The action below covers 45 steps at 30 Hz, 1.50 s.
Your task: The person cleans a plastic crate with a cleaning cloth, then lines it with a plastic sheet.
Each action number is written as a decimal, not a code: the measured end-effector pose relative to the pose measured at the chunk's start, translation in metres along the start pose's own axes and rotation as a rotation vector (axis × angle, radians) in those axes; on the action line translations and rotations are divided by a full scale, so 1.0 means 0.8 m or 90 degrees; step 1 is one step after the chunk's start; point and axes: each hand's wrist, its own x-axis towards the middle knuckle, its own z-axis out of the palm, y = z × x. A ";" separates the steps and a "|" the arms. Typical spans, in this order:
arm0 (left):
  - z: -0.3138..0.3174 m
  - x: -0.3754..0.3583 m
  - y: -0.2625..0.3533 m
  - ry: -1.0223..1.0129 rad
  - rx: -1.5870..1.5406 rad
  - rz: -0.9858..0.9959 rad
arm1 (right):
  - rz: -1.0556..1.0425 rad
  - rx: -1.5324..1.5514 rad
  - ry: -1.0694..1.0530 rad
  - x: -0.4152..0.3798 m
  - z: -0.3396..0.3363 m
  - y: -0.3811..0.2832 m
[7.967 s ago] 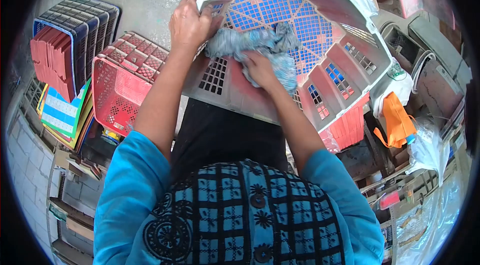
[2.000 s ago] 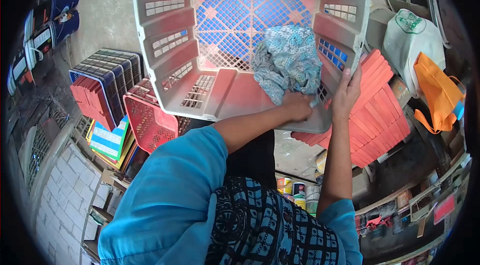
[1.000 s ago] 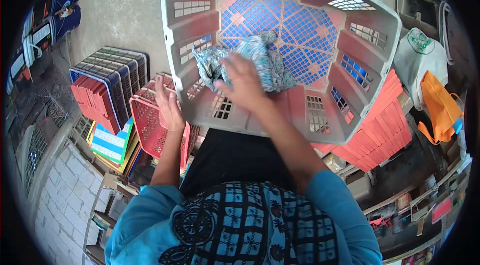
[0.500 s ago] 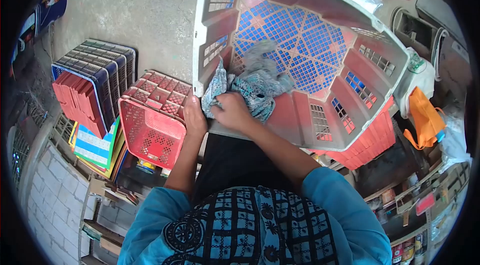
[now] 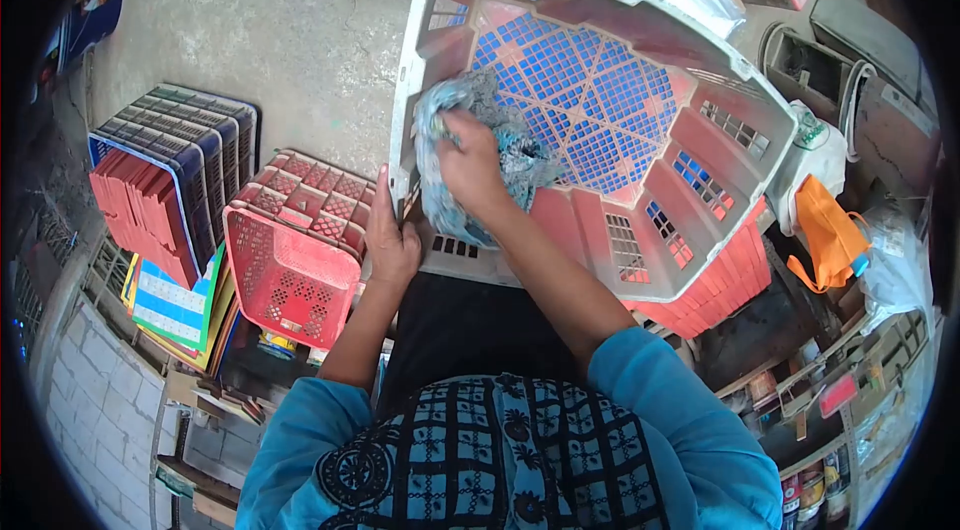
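Note:
A large pale-rimmed crate (image 5: 590, 220) with red-stained inner walls and a lattice bottom, blue showing through it, lies tilted with its opening toward me. My right hand (image 5: 468, 160) is inside it, closed on a bunched grey and blue patterned cloth (image 5: 445, 200) pressed against the left inner wall. The hand is slightly blurred. Outside the left rim, my left hand (image 5: 392, 238) rests against the crate's edge, its fingers pointing up along the rim and its thumb apart.
Left of me are a red basket (image 5: 290, 290) and stacked dark crates (image 5: 190, 130) holding red pieces (image 5: 140, 210). Colourful sheets (image 5: 175, 305) lie below them. An orange bag (image 5: 828, 230) hangs at right, near shelves with cans (image 5: 810, 495).
My right hand has moved up along the crate's left inner wall with the cloth. My left hand's thumb now stands further from its fingers. The view has shifted slightly.

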 end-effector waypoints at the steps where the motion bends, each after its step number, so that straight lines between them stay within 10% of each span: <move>1: 0.000 0.001 0.003 0.002 -0.009 -0.009 | 0.054 0.080 -0.035 -0.001 -0.010 0.005; 3: 0.004 0.002 -0.003 0.033 -0.001 0.022 | 0.224 0.280 -0.066 0.013 -0.024 0.027; 6: 0.003 0.002 0.006 0.034 -0.011 -0.031 | -0.142 -0.099 0.030 -0.004 0.012 0.027; 11: -0.002 0.007 0.012 0.027 -0.082 -0.008 | -0.050 -0.035 -0.203 -0.022 -0.033 0.063; 14: 0.009 0.009 -0.014 0.023 -0.093 -0.043 | -0.015 -0.094 0.094 0.049 -0.078 0.064; 17: 0.010 0.010 -0.009 0.033 -0.164 -0.122 | -0.018 -0.533 0.023 0.039 -0.029 0.088; 22: 0.018 -0.001 -0.015 0.004 -0.247 -0.253 | -0.023 -0.611 -0.326 -0.026 -0.027 0.109; 29: 0.020 -0.004 -0.018 0.024 -0.157 -0.218 | 0.086 -0.806 -0.126 -0.007 -0.147 0.124; 33: 0.022 -0.004 -0.018 0.028 -0.202 -0.205 | 0.016 -0.769 -0.489 -0.044 -0.007 0.144; 34: 0.024 -0.001 -0.012 0.031 -0.209 -0.197 | -0.171 -0.689 -0.307 -0.074 0.030 0.176; 36: 0.019 0.003 -0.003 0.037 -0.217 -0.182 | 0.064 -0.422 -0.281 -0.071 0.049 0.158; 45: 0.009 -0.003 0.011 0.075 -0.103 -0.136 | -0.094 -0.436 -0.582 -0.111 -0.040 0.036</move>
